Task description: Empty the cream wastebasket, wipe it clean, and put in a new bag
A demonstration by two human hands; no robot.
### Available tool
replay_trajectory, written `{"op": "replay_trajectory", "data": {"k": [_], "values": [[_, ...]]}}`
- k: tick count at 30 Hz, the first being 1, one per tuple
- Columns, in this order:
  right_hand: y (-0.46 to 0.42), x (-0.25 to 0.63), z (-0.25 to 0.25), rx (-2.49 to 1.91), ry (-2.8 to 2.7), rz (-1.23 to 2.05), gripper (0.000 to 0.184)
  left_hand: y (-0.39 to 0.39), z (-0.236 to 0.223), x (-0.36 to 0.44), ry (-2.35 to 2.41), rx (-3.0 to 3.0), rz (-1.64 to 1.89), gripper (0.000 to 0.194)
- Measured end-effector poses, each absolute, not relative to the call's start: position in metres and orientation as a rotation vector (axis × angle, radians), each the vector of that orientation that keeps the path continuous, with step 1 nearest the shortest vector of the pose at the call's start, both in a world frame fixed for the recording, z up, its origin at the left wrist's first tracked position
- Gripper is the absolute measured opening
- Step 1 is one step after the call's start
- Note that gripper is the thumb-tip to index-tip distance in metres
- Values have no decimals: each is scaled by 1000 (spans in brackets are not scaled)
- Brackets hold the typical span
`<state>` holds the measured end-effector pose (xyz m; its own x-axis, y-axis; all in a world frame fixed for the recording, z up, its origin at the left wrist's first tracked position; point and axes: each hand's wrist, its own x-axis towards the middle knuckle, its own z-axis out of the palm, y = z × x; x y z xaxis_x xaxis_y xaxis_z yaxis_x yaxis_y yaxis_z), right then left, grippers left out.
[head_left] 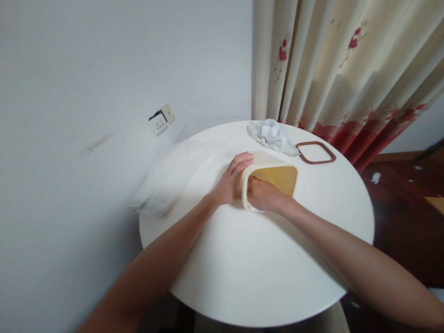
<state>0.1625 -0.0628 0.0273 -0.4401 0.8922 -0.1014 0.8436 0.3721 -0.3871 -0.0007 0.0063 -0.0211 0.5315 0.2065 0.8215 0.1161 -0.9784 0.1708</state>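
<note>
A cream plastic waste bin (268,159) lies tipped on its side on the white round table, its mouth turned toward me and its inside looking yellow. My left hand (233,178) is closed over the bin's left side, fingers bent across its outer wall. Inside the mouth is my right hand (263,193), its fingers curled against the lower left inner wall. A bit of white material (255,208), like tissue or cloth, shows beneath that hand at the rim. The bin hides part of the right fingertips.
A crumpled whitish plastic bag (273,135) and a brown rounded-square ring (316,153) lie at the table's (256,277) back right. A white sheet or bag (176,173) spreads over its left edge by the wall. Beyond hang curtains (333,69); white scraps (375,178) dot the floor.
</note>
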Motion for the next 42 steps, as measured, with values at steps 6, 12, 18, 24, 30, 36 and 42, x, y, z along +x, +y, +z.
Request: {"op": "replay_trajectory", "data": {"k": [6,12,18,24,30,36,42], "values": [[-69,162,35,-1646,-2537,538,29,4,-19,-2,335,2678,1445,86],[-66,162,32,-1478,-2494,742,27,4,-21,-3,339,2679,1465,86],[-62,161,29,-1578,-2467,639,35,7,-23,-2,330,2676,1449,84],[-70,163,36,-1732,-2477,600,35,5,-22,-3,356,2676,1447,90],[-63,162,32,-1451,-2528,722,31,3,-22,-3,357,2660,1466,89],[-65,162,31,-1677,-2488,593,38,2,-18,-3,325,2690,1446,87],[-74,164,38,-1643,-2554,596,29,2,-18,-4,322,2683,1438,104]]}}
